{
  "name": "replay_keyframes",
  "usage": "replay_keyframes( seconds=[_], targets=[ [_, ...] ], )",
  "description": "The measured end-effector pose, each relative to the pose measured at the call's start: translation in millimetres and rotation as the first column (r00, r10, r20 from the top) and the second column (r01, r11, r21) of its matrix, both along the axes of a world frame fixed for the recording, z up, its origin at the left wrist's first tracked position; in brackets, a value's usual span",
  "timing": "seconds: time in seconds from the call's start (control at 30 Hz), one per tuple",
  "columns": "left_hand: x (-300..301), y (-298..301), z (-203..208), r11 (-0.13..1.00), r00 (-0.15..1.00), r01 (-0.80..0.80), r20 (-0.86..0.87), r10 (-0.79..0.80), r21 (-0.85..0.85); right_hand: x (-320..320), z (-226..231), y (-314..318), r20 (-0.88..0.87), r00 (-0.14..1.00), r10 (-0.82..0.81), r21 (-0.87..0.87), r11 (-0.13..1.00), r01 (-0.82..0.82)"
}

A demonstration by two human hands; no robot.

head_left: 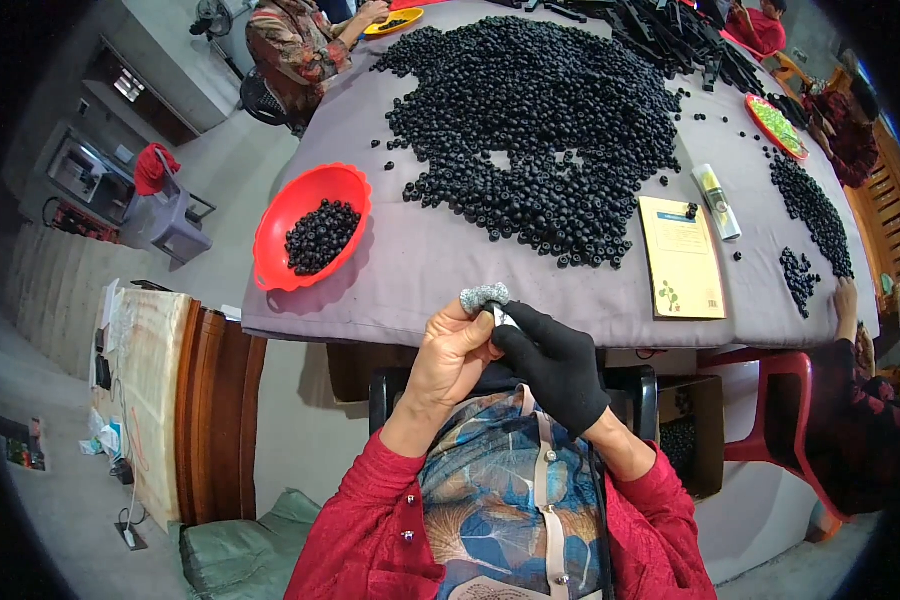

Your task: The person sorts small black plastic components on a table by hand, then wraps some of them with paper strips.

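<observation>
My bare left hand [450, 352] is closed, just off the table's near edge. At its fingertips is a speckled grey piece [484, 296] that looks like cloth; whether it is gripped or worn over a finger, I cannot tell. My right hand [558, 365], in a black glove, meets the left with its fingers pinched. Between the two hands a small white strip [500, 316] shows, its kind unclear. Beyond them on the grey tablecloth [410, 295] spreads a large heap of small black rounded parts [540, 130]. To the left stands a red basin [270, 235] holding more of these black parts [322, 237].
A yellow booklet [685, 260] and a white tube-shaped pack [718, 202] lie right of the heap. Other people sit around the table, with a yellow tray [394, 22] and a red-rimmed green tray [776, 126]. A red chair [770, 420] stands at right, a wooden cabinet [215, 420] at left.
</observation>
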State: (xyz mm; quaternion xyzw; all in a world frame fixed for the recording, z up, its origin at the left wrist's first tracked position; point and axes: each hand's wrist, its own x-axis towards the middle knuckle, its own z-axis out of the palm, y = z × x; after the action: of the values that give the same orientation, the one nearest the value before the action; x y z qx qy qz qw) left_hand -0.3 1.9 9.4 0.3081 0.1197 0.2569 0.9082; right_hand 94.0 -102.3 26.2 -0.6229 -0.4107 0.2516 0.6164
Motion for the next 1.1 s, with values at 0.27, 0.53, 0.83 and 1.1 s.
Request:
replay_keyframes(
  seconds=[0.27,0.53,0.83,1.1],
  targets=[
    [-2,3,-3,0.999,1.000,0.021,-0.003,-0.021,0.029,1,1,-1,-0.018,1.000,0.012,-0.031,0.999,-0.013],
    [0,4,-1,0.999,1.000,0.030,-0.002,-0.030,0.028,1,-6,1,-0.060,0.998,-0.006,-0.016,1.000,0.005],
    [2,2,-3,1.000,0.999,-0.003,-0.049,0.002,-0.027,2,-8,1,-0.083,0.996,0.012,-0.006,1.000,-0.012],
    [1,6,-4,0.999,0.999,0.001,-0.038,-0.002,-0.036,1,-4,2,-0.061,0.998,0.027,-0.003,1.000,-0.028]
  ],
)
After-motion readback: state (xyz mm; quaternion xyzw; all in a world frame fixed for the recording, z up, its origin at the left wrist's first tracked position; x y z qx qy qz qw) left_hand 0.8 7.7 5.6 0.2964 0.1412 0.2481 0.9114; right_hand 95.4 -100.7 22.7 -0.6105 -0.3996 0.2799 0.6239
